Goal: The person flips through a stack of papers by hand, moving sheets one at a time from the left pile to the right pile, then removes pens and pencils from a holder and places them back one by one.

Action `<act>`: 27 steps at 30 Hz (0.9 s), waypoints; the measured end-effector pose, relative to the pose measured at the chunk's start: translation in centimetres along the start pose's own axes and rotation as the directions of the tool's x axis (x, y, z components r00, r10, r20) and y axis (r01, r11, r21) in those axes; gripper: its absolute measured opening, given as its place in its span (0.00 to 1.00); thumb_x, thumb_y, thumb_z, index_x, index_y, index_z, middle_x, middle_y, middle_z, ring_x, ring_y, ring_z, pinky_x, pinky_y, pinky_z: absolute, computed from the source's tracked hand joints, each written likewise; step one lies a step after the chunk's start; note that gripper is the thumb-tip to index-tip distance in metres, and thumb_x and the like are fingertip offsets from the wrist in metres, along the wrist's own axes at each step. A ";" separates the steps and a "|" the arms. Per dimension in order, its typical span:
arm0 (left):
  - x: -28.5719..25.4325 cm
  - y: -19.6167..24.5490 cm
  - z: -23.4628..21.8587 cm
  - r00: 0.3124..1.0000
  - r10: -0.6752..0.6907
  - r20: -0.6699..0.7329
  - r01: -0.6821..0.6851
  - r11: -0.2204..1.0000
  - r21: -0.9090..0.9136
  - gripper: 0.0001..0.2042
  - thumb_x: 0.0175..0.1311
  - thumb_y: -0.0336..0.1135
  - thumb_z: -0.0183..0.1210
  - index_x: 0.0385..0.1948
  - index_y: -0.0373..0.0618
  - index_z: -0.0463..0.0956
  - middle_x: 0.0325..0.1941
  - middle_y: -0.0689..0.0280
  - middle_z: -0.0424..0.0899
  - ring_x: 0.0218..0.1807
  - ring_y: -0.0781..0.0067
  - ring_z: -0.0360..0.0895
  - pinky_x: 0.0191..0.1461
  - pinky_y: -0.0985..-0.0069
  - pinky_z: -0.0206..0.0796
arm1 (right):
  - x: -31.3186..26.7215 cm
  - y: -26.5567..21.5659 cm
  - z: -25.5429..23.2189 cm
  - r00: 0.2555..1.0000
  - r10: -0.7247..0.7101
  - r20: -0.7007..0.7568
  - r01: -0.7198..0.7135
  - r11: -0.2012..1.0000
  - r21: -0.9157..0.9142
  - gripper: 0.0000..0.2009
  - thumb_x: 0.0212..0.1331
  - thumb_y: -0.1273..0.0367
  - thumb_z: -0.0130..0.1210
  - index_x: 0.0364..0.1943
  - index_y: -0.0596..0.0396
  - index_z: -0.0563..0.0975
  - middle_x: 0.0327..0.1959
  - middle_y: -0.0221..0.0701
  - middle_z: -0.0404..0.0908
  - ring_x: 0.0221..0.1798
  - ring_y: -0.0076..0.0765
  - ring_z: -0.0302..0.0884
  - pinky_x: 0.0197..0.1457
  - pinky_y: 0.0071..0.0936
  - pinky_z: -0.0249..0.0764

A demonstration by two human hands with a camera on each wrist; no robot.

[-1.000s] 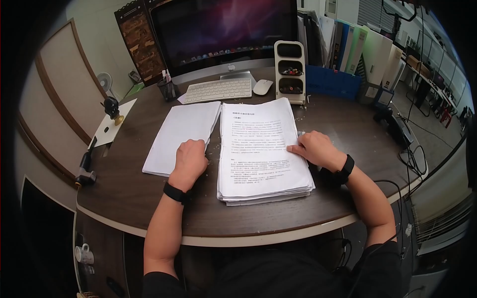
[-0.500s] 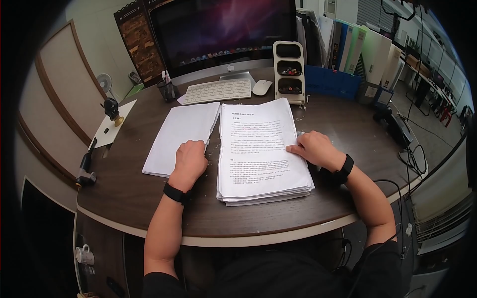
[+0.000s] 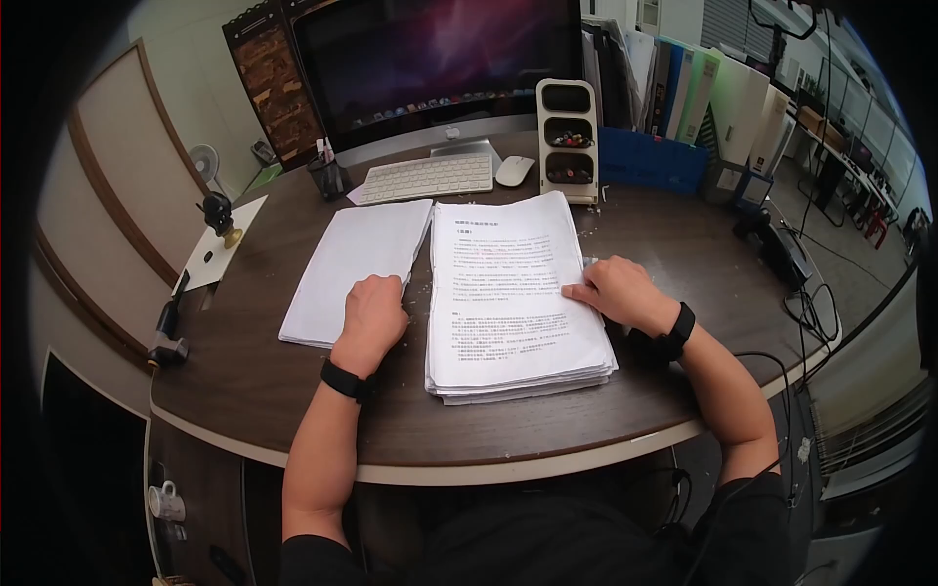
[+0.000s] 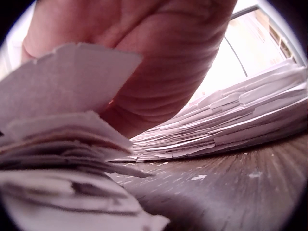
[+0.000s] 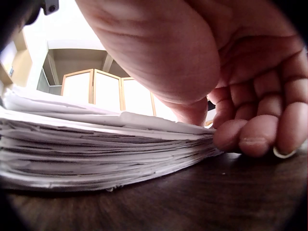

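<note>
A thick stack of printed paper (image 3: 508,293) lies in front of me, its edge layers showing in the right wrist view. My right hand (image 3: 625,293) grips its right edge, thumb on the top sheet and curled fingers (image 5: 257,134) against the side. To the left is a lower stack of paper (image 3: 342,254), blank side up. My left hand (image 3: 373,311) is curled at that stack's right edge, its fingertips hidden. In the left wrist view, loose sheet corners (image 4: 72,77) stand up in front of the palm (image 4: 163,67).
Behind the stacks are a keyboard (image 3: 427,179), a mouse (image 3: 514,171), a pen cup (image 3: 330,176) and a monitor (image 3: 440,59). A beige holder (image 3: 568,146) and upright binders (image 3: 694,93) stand at back right. A telephone (image 3: 777,249) with cables sits at the right edge.
</note>
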State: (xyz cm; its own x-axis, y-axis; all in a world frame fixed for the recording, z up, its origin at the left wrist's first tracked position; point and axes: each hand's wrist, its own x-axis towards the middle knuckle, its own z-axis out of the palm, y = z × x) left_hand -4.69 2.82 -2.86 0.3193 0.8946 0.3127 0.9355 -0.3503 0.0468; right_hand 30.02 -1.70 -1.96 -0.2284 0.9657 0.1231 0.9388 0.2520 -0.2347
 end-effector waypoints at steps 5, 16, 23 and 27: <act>0.0 0.0 0.0 1.000 0.002 -0.002 -0.002 1.000 0.003 0.06 0.55 0.24 0.52 0.28 0.33 0.79 0.30 0.41 0.81 0.36 0.36 0.80 0.42 0.49 0.73 | 0.0 0.0 0.0 1.000 -0.008 -0.007 0.008 1.000 -0.004 0.26 0.63 0.51 0.58 0.23 0.64 0.81 0.24 0.50 0.81 0.32 0.57 0.82 0.39 0.47 0.77; 0.1 0.0 0.0 1.000 -0.008 0.010 0.008 1.000 0.014 0.06 0.56 0.24 0.53 0.28 0.33 0.80 0.30 0.41 0.82 0.35 0.36 0.80 0.43 0.49 0.73 | 0.0 0.0 0.0 1.000 -0.008 -0.007 0.008 1.000 0.001 0.26 0.63 0.51 0.58 0.23 0.64 0.81 0.23 0.49 0.81 0.31 0.56 0.81 0.38 0.47 0.77; 0.0 0.0 0.1 1.000 -0.002 -0.026 0.002 1.000 0.012 0.04 0.49 0.21 0.56 0.26 0.32 0.79 0.29 0.42 0.82 0.34 0.38 0.82 0.41 0.53 0.75 | 0.0 -0.1 -0.1 1.000 -0.001 0.003 0.001 1.000 0.001 0.26 0.63 0.51 0.58 0.24 0.64 0.81 0.24 0.49 0.81 0.31 0.57 0.81 0.39 0.48 0.77; 0.0 0.0 0.1 1.000 -0.004 -0.019 0.004 1.000 0.020 0.04 0.49 0.21 0.56 0.26 0.32 0.79 0.29 0.42 0.82 0.34 0.38 0.82 0.41 0.53 0.75 | 0.0 0.0 0.0 1.000 -0.001 0.001 0.001 1.000 -0.007 0.26 0.64 0.51 0.58 0.24 0.64 0.81 0.24 0.50 0.81 0.32 0.57 0.82 0.39 0.48 0.77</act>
State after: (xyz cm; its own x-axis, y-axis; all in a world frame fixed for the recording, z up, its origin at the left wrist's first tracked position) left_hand -4.64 2.85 -2.94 0.3129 0.8905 0.3303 0.9396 -0.3409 0.0290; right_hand 29.98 -1.69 -1.92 -0.2293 0.9657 0.1218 0.9406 0.2521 -0.2275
